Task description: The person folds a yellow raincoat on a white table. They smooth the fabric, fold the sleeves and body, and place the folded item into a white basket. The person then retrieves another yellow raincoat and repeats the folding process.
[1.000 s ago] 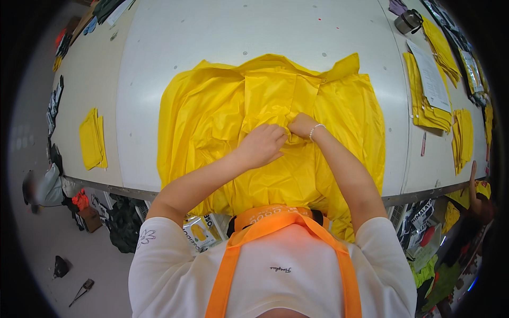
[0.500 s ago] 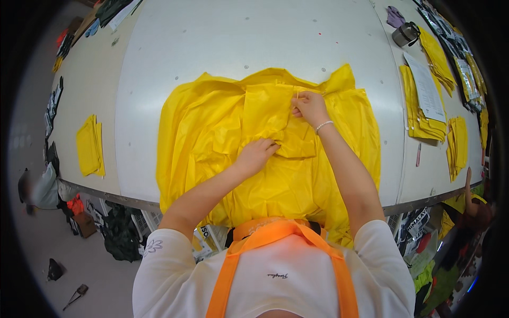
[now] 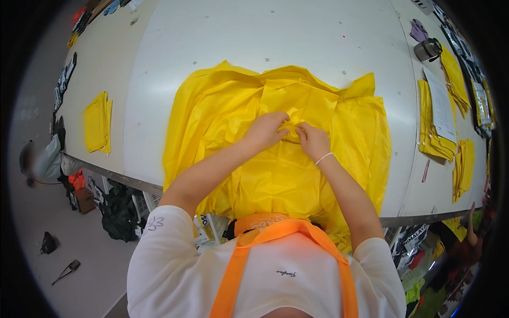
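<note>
A large yellow garment (image 3: 286,180) of thin, slightly shiny fabric lies crumpled over the table in front of me, its near part hanging past the table's edge against my body. Close to its middle, my left hand (image 3: 269,130) pinches a gathered bit of the fabric between bent fingers. Just to the right, my right hand (image 3: 314,143) has thumb and forefinger pressed together on the same gathered spot. The fingertips of both hands almost meet. Whatever small detail lies between them is too small to make out.
Folded yellow pieces (image 3: 95,123) lie at the left. On the right are a yellow stack with a paper sheet (image 3: 441,108) on top, a dark metal flask (image 3: 427,50), a purple cloth (image 3: 418,30) and a slim pen-like tool (image 3: 426,171). Another person (image 3: 45,159) is at far left.
My right hand has come down from the upper fold to beside my left hand. The left hand has moved slightly up. The whole view has shifted a little.
</note>
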Demonstrator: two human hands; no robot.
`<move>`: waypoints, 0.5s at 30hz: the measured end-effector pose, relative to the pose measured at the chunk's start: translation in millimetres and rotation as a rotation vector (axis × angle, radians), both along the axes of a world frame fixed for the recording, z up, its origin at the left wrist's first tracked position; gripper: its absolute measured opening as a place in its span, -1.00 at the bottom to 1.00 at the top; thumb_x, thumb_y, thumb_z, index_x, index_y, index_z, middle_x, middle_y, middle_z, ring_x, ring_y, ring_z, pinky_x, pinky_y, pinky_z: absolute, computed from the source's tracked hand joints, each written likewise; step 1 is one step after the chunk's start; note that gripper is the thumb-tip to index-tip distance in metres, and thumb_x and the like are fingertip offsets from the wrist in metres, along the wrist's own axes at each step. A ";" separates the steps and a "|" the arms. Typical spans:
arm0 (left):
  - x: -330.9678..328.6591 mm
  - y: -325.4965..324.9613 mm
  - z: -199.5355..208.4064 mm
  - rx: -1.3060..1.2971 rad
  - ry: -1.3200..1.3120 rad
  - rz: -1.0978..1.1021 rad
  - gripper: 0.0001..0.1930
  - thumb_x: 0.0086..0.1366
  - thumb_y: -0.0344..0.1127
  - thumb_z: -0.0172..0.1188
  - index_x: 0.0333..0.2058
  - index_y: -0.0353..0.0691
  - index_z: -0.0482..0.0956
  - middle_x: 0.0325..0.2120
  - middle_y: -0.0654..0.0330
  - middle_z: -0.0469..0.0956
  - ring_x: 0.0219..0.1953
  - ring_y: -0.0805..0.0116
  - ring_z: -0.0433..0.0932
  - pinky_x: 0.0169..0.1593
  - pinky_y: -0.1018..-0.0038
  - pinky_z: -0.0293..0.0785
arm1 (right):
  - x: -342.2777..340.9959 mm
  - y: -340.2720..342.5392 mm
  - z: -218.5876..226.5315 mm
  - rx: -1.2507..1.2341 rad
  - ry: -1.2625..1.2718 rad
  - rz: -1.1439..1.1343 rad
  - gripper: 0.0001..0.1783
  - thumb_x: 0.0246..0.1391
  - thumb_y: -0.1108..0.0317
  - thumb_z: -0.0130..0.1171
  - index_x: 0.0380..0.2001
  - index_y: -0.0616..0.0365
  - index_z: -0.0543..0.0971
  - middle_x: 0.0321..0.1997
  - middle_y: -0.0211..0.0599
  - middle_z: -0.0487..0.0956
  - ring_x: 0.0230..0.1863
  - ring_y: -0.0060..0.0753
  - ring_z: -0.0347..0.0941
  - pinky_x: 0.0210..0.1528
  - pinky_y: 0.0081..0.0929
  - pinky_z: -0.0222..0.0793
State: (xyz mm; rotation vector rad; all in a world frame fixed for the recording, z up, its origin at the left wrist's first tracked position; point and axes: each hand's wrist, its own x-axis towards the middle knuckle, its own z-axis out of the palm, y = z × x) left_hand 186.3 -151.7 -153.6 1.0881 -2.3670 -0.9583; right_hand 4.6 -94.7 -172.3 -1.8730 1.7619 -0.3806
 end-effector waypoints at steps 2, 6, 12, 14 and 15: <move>3.4 16.4 6.2 -0.359 -0.051 -0.134 -0.71 -0.03 -0.29 0.27 -0.31 -0.23 0.48 -0.31 0.15 0.45 -0.22 0.16 0.44 -0.18 0.35 0.40 | 1.0 -7.2 3.1 0.076 -0.031 -0.083 -0.86 0.00 0.31 0.12 -0.32 0.02 0.46 -0.57 -0.11 0.51 -0.48 -0.02 0.46 -0.30 -0.23 0.34; 9.9 19.0 -28.2 -0.325 -0.126 -0.112 -0.80 0.00 -0.34 0.25 -0.34 -0.20 0.55 -0.34 0.15 0.51 -0.27 0.20 0.49 -0.22 0.36 0.43 | 5.3 -11.1 15.1 -0.167 -0.007 -0.097 -0.83 -0.02 0.27 0.15 -0.35 0.07 0.48 -0.55 -0.11 0.51 -0.45 -0.02 0.46 -0.27 -0.22 0.33; 8.9 -27.6 -17.7 0.527 -0.037 0.053 -0.74 0.00 -0.39 0.25 -0.25 -0.22 0.58 -0.41 0.12 0.53 -0.34 0.21 0.51 -0.24 0.35 0.45 | -2.3 -9.8 11.6 -0.293 0.070 0.133 -0.77 -0.06 0.22 0.20 -0.35 0.07 0.49 -0.40 -0.18 0.51 -0.28 -0.12 0.43 -0.16 -0.27 0.29; 1.6 -19.9 -9.8 -0.072 -0.048 0.031 -0.70 0.00 -0.39 0.25 -0.21 -0.21 0.57 -0.39 0.14 0.52 -0.30 0.20 0.50 -0.23 0.35 0.45 | -10.5 -32.4 4.9 0.085 0.005 0.062 -0.79 -0.07 0.21 0.21 -0.37 0.07 0.50 -0.31 -0.23 0.49 -0.19 -0.17 0.40 -0.11 -0.29 0.26; -1.8 -15.7 -7.3 -0.372 -0.048 0.011 -0.68 -0.01 -0.39 0.25 -0.19 -0.20 0.56 -0.38 0.15 0.52 -0.29 0.20 0.50 -0.22 0.35 0.45 | -12.9 -41.1 5.0 0.150 -0.067 -0.023 -0.79 -0.07 0.21 0.21 -0.38 0.06 0.51 -0.31 -0.25 0.48 -0.17 -0.19 0.38 -0.11 -0.29 0.26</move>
